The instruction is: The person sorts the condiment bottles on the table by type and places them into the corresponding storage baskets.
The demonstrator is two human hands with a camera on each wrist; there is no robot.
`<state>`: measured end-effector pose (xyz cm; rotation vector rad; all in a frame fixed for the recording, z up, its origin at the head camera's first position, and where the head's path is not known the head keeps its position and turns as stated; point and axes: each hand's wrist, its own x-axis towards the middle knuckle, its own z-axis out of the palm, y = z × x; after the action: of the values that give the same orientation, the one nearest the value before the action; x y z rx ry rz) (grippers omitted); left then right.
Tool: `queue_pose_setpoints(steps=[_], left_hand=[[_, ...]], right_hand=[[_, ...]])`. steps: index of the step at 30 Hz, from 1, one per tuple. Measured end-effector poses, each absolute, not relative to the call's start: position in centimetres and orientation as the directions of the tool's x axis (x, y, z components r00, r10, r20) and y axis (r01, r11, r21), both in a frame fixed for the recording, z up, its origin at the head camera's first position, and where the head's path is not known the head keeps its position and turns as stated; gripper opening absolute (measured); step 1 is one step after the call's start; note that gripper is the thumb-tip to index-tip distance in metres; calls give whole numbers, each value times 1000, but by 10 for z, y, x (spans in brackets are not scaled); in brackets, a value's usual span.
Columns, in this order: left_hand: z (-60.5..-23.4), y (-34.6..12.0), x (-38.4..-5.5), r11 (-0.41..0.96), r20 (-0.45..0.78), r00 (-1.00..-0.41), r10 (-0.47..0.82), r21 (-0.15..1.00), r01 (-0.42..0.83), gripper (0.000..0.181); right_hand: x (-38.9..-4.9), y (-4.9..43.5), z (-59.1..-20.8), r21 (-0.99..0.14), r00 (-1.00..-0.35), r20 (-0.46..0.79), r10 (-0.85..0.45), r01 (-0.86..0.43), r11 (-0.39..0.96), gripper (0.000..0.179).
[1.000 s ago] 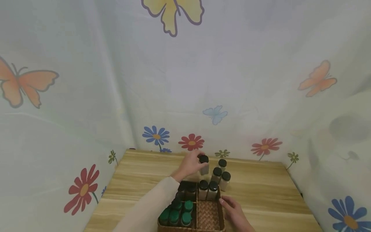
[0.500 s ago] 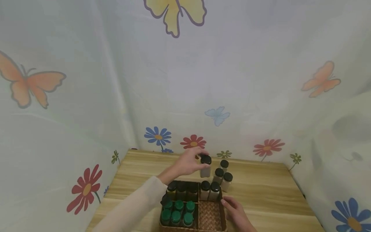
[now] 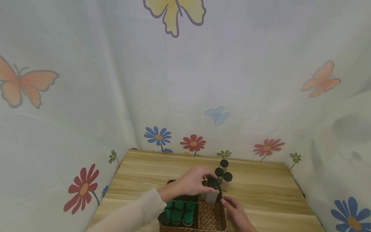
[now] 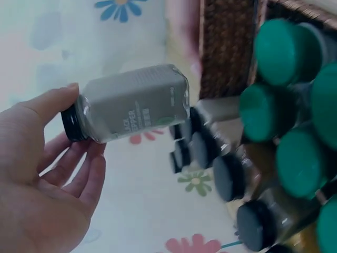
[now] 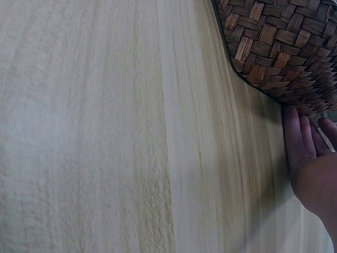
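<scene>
My left hand point(image 3: 191, 182) pinches a spice jar point(image 3: 212, 196) by its black lid, over the back of the woven basket's right compartment. In the left wrist view the clear jar point(image 4: 139, 103) shows grey contents and a pepper label. The divided brown basket point(image 3: 210, 215) also holds several green-lidded jars point(image 3: 175, 216) at front left. Black-lidded jars in its back row are mostly hidden by the left hand and forearm. My right hand point(image 3: 238, 213) touches the basket's right wall; in the right wrist view its fingers point(image 5: 296, 137) lie extended against the weave.
Behind the basket's right corner, three black-lidded jars point(image 3: 227, 181) stand close together on the wooden table point(image 3: 261, 187). A pale curtain point(image 3: 174, 80) printed with flowers and butterflies rises along the table's back and sides.
My left hand has brought the jar from above the table behind the basket toward me, over the right compartment. My right hand stays at the basket's wall.
</scene>
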<state>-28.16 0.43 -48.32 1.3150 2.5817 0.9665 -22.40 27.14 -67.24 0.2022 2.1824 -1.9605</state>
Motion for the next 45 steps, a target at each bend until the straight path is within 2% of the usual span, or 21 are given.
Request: queue_pose_setpoints(steps=[6,12,18,24,45], left_hand=[[-512,10,-275,497,142,-646,750,524,692,41],[-538,9,-269,543,77,-695,715,566,621,40],[-548,8,-269,551,76,-711,699,577,603,41],[-563,8,-272,601,79,-735,673,520,607,39],[-571,17,-273,671,21,-728,685,372,642,38]], right_hand=[[-222,271,-672,-971,-975,-219,-39,214,102,64],[-219,269,-674,-972,-978,-205,-36,200,122,63],[-221,272,-676,-975,-979,-201,-44,196,109,63],[-220,273,-675,-974,-977,-206,-55,199,112,66],[-223,273,-672,-962,-966,-252,-57,244,119,76]])
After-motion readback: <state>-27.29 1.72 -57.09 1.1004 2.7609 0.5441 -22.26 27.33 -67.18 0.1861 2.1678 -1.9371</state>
